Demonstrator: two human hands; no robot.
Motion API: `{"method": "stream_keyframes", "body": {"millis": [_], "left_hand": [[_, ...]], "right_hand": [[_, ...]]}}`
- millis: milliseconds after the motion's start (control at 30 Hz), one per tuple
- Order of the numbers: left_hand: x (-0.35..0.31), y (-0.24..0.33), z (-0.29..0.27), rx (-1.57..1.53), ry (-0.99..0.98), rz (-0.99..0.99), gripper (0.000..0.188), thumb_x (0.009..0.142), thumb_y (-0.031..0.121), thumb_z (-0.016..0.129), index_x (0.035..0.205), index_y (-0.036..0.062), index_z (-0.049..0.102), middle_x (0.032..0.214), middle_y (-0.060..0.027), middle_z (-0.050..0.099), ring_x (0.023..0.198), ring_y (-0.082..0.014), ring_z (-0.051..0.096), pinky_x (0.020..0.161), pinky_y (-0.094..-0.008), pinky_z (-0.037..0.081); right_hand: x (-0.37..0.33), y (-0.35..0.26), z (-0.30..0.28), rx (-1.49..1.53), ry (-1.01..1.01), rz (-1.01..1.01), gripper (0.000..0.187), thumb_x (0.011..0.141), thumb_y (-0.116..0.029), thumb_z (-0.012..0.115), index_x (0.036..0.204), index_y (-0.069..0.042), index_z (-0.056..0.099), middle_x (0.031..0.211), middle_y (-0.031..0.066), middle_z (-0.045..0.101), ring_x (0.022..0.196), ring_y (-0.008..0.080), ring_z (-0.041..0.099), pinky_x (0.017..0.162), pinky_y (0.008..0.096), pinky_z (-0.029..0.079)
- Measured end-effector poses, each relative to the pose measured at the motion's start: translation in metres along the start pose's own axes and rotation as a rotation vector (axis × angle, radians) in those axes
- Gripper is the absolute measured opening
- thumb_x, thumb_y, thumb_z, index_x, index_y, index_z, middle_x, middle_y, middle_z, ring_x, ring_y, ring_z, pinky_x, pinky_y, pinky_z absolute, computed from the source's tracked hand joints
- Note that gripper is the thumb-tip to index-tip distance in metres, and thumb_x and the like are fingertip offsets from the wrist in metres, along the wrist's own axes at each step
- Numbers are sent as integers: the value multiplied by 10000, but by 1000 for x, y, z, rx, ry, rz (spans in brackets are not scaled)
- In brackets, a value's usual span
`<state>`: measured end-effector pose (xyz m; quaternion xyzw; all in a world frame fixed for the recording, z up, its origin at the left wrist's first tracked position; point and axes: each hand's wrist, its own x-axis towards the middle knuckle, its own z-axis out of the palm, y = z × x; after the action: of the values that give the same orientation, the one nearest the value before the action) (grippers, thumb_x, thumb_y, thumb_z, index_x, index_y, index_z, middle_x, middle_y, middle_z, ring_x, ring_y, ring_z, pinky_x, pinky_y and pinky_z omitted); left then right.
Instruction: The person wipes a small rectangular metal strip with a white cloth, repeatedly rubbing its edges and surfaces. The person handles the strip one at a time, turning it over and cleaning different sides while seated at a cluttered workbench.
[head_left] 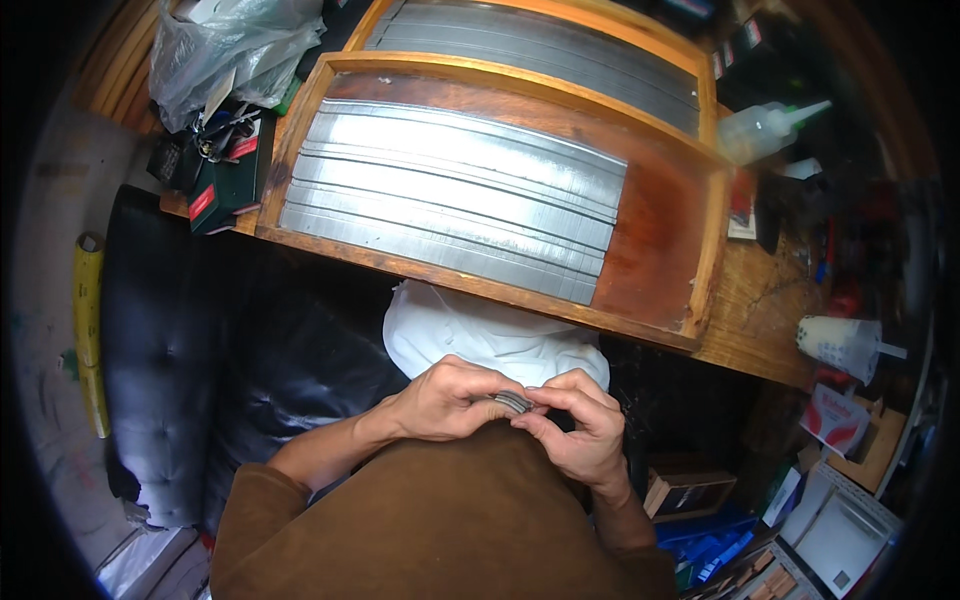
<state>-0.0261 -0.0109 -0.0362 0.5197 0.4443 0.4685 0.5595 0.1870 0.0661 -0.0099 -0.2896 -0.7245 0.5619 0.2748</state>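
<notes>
Close in front of my body, both hands meet on a small grey piece (513,401) with ridged, curved layers, like a short stack of thin metal strips. My left hand (445,400) pinches its left end between thumb and fingers. From the other side, my right hand (584,422) has thumb and index finger closed on its right end. Part of the piece is hidden by the fingertips. Beyond the hands, a wooden tray (705,270) holds rows of long shiny metal strips (450,190) lying side by side. White cloth (480,330) lies just past my hands.
A second tray (540,50) of strips sits behind the first. To the left are a plastic bag (235,55), keys (218,135) and dark green boxes (232,185). On the right stand a squeeze bottle (765,130) and a plastic cup (838,342). A black padded seat (165,350) is at left.
</notes>
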Motion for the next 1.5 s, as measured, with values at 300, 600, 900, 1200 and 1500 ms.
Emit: {"method": "stream_keyframes", "body": {"millis": [300, 600, 900, 1200, 1500], "left_hand": [[4, -7, -7, -128, -89, -37, 193, 914, 53, 788, 1089, -26, 765, 964, -131, 804, 889, -211, 784, 800, -307, 605], [2, -23, -6, -284, -68, -42, 138, 903, 3, 802, 1023, -52, 763, 949, -147, 799, 869, -193, 769, 784, -308, 611], [0, -24, -9, -288, -105, -45, 153, 909, 35, 806, 1051, -15, 777, 957, -114, 804, 885, -162, 765, 806, -297, 605], [-1, -40, -8, -608, -135, -171, 170, 904, -8, 800, 1062, -54, 757, 1004, -106, 783, 940, -135, 715, 864, -294, 580], [-6, -53, 1, -809, -100, -204, 183, 920, -17, 786, 1092, -57, 742, 1054, -86, 766, 980, -132, 699, 896, -305, 570]], "right_hand": [[1, 1, 2, 59, 10, 23, 351, 737, -2, 942, 1037, 30, 762, 920, 100, 709, 777, 132, 699, 685, 253, 566], [5, 1, 4, 80, -4, 13, 358, 763, -12, 927, 1083, 20, 770, 927, 79, 693, 760, 110, 670, 663, 240, 550], [7, -1, 3, 72, -31, -13, 347, 775, -30, 925, 1084, 18, 774, 941, 76, 691, 762, 110, 687, 651, 236, 568], [9, -2, 6, 69, -25, 52, 331, 781, -27, 922, 1074, 15, 773, 938, 65, 689, 739, 80, 660, 630, 224, 543], [11, -2, 7, 85, -18, 88, 322, 785, -21, 917, 1071, 14, 773, 945, 57, 690, 738, 70, 649, 636, 217, 534]]}}
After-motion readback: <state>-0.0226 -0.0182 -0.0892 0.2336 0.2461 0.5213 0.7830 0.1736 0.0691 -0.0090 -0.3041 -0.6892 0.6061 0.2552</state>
